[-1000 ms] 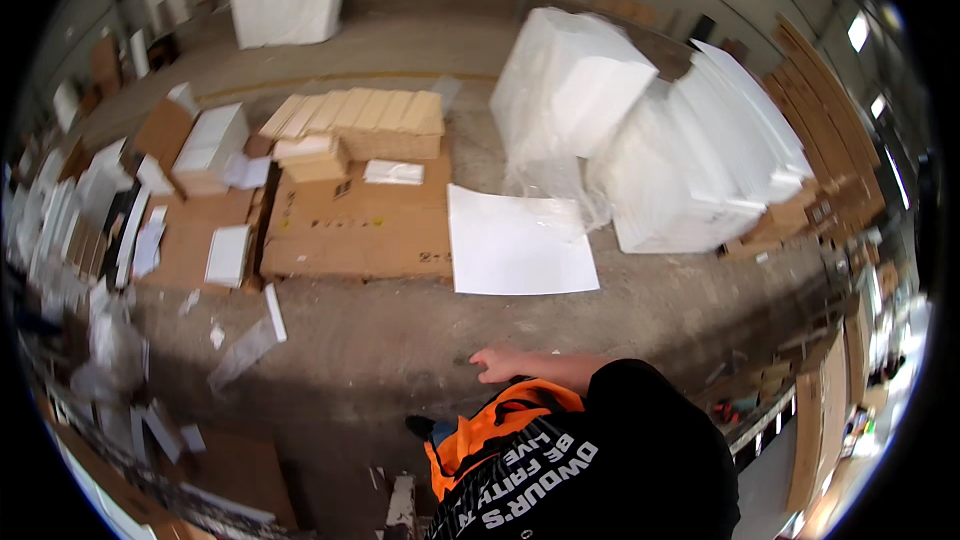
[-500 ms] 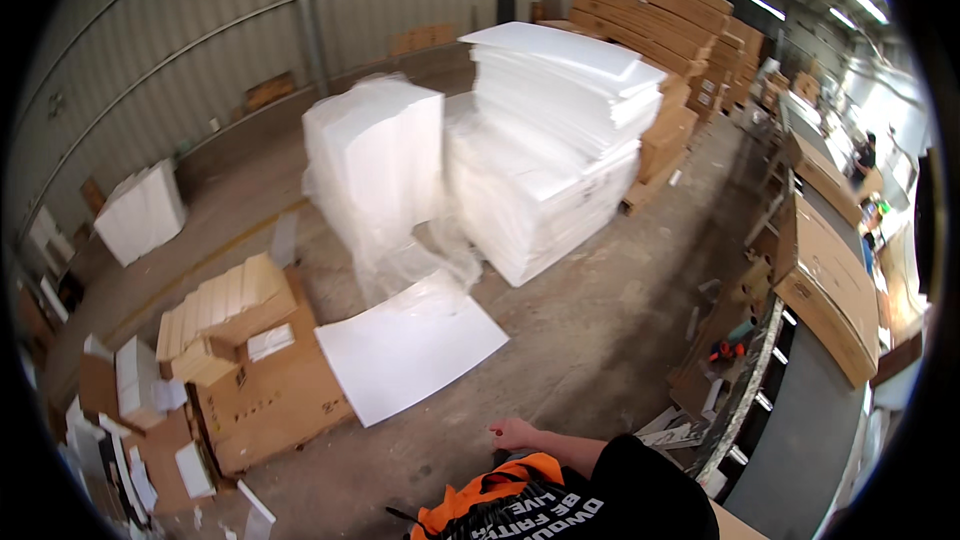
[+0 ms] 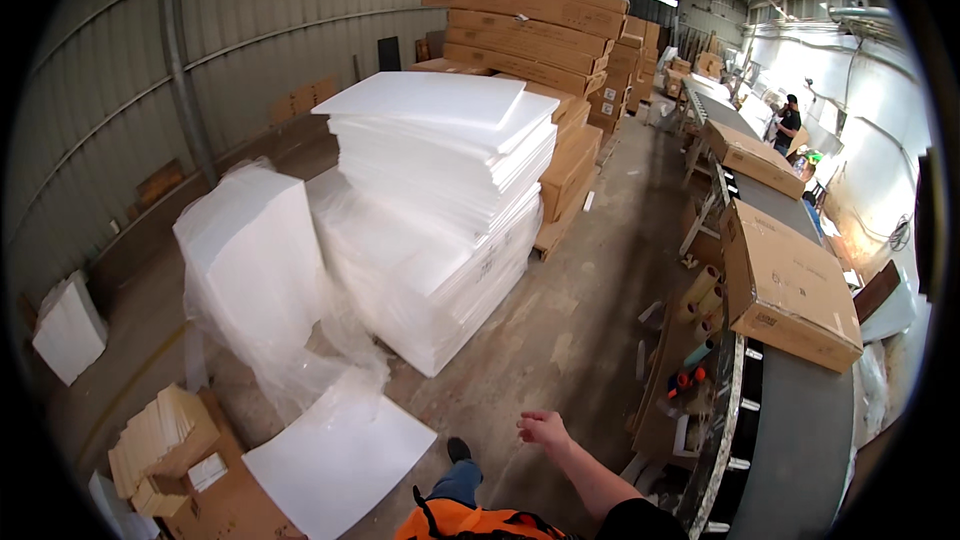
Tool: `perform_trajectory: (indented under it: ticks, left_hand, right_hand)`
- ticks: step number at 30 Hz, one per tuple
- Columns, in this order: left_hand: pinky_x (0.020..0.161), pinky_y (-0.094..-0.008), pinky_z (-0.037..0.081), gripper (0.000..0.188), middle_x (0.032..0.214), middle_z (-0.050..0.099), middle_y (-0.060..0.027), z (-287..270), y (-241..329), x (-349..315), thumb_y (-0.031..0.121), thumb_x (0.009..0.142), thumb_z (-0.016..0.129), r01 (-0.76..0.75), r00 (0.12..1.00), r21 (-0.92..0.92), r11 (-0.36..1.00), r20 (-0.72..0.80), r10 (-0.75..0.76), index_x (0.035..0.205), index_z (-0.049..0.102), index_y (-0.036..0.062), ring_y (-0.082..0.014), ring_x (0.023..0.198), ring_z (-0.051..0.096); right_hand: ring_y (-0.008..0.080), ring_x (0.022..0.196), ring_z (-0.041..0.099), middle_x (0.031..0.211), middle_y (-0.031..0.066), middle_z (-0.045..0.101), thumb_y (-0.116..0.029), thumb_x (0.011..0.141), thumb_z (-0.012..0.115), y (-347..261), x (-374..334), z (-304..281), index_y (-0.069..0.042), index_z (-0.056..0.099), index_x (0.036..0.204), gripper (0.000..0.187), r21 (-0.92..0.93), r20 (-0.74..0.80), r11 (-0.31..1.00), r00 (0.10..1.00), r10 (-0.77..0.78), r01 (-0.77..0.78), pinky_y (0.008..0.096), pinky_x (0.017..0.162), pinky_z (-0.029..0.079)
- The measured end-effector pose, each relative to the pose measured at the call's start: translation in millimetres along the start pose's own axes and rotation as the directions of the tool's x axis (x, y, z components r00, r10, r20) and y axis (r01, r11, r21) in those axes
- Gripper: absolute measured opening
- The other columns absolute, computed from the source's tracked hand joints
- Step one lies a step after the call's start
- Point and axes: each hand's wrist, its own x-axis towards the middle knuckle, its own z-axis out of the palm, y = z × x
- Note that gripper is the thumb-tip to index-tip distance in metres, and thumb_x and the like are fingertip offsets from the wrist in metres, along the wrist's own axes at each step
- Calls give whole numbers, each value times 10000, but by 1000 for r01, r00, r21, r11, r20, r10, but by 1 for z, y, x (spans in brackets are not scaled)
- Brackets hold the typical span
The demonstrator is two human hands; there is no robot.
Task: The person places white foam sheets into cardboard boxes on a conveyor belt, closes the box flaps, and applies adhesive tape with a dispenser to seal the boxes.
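Note:
My right hand (image 3: 543, 428) hangs in front of me at the lower middle, over the concrete floor, with the bare forearm coming in from the lower right. Its fingers are curled in, and nothing shows in them. My left hand is out of view. Closest on the left lies a white foam sheet (image 3: 345, 460) on the floor, crumpled clear film (image 3: 345, 375) over its far edge. Beyond it rises a tall stack of white foam sheets (image 3: 430, 170), its lower part wrapped in film. A second film-wrapped white stack (image 3: 255, 250) leans beside it.
A belt conveyor (image 3: 800, 440) runs along the right, carrying a large flat carton (image 3: 790, 285) and another carton (image 3: 755, 155). Tape rolls (image 3: 705, 295) sit beneath its side. Piled long cartons (image 3: 530, 30) stand behind the foam. A person (image 3: 788, 125) stands beyond the conveyor.
My view has swung right and up, and the foam stack looks nearer. The right hand has moved slightly right, its forearm showing longer. A shoe and blue trouser leg now show below.

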Motion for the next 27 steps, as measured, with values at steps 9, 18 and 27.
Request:
perform_trajectory:
  ticks: [9,18,27]
  left_hand:
    - [711,-340,543,527,935,687,-112,90,381,115,336,803,698,66,990,-416,907,137,-9,1177,600,-21,-230,808,668]
    - [810,-336,528,484,990,713,-117,139,598,103,353,794,733,-422,906,-371,827,-135,401,1132,648,16,-219,894,686]
    - [873,-293,508,495,1120,665,-132,180,762,35,208,863,709,-218,933,-660,719,75,352,1288,547,12,-164,1007,634]
  right_hand:
    - [216,700,659,893,131,687,-191,896,596,-208,180,-39,9,553,1206,371,120,-9,976,983,-181,181,352,663,568]
    - [212,601,590,838,83,634,-479,800,729,-450,424,-19,-11,575,1085,569,401,-147,860,949,-279,315,350,586,545]
    - [252,712,648,949,154,636,-128,727,812,-556,463,4,92,552,1062,477,351,6,900,961,-277,257,355,529,552]
